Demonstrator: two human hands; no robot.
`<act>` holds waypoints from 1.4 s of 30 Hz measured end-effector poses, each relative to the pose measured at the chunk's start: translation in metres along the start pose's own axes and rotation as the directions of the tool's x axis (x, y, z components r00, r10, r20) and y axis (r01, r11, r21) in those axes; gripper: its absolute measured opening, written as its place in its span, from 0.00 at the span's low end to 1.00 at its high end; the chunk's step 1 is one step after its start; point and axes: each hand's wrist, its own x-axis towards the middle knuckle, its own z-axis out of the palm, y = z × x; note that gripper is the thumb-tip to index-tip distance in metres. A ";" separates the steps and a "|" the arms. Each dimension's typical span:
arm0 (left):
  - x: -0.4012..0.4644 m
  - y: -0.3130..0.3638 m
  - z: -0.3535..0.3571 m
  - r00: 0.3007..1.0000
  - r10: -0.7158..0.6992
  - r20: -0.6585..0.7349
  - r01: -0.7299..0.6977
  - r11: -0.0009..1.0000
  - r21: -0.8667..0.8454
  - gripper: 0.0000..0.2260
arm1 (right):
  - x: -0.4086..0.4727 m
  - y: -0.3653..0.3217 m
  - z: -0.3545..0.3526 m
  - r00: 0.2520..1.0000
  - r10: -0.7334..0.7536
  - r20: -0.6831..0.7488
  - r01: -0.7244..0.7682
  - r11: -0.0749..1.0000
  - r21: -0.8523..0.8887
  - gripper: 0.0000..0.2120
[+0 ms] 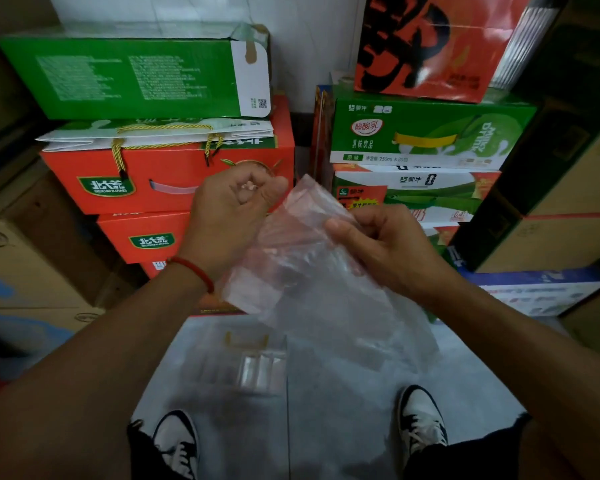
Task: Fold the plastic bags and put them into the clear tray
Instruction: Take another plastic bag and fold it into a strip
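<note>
your left hand [234, 211] and right hand [378, 242] both pinch the plastic bag [312, 271] (partly folded) above the clear tray [246, 367] on the floor.

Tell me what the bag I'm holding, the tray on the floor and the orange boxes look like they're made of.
Bag: thin clear plastic film; the boxes show through it and it creases. Tray: seemingly rigid clear plastic, with glossy ridges, though it is blurred. Orange boxes: printed cardboard, smooth and slightly shiny, with folded edges.
</note>
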 end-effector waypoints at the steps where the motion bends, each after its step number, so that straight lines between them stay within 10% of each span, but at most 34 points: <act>1: 0.003 -0.002 -0.003 0.996 -0.083 -0.030 0.083 0.996 -0.028 0.17 | 0.000 0.000 -0.002 0.999 0.022 -0.046 -0.021 0.999 0.025 0.21; 6: -0.001 -0.012 -0.004 0.781 -0.488 0.390 0.623 0.659 -0.421 0.34 | 0.005 0.009 -0.015 0.928 0.172 -0.330 -0.103 0.971 0.218 0.21; 9: -0.021 -0.012 0.015 0.667 -0.492 0.560 0.722 0.614 -0.319 0.22 | 0.008 0.016 -0.020 0.879 0.255 -0.402 -0.145 0.948 0.283 0.23; 15: -0.019 -0.011 0.028 0.743 -0.569 0.352 0.662 0.702 -0.262 0.14 | 0.009 0.034 -0.036 0.802 0.353 -0.482 -0.273 0.934 0.231 0.21; 21: -0.015 -0.011 0.023 0.801 -0.555 0.223 0.597 0.762 -0.251 0.10 | -0.005 0.036 -0.038 0.822 0.569 0.036 -0.526 0.732 0.434 0.14; 34: -0.016 -0.018 0.014 0.863 -0.484 0.141 0.504 0.838 -0.209 0.22 | -0.006 0.036 -0.042 0.856 0.477 -0.198 -0.369 0.833 0.412 0.13; 42: -0.015 -0.012 0.009 0.950 -0.295 0.099 0.309 0.934 -0.182 0.11 | -0.003 0.032 -0.044 0.915 0.252 -0.315 -0.174 0.951 0.254 0.06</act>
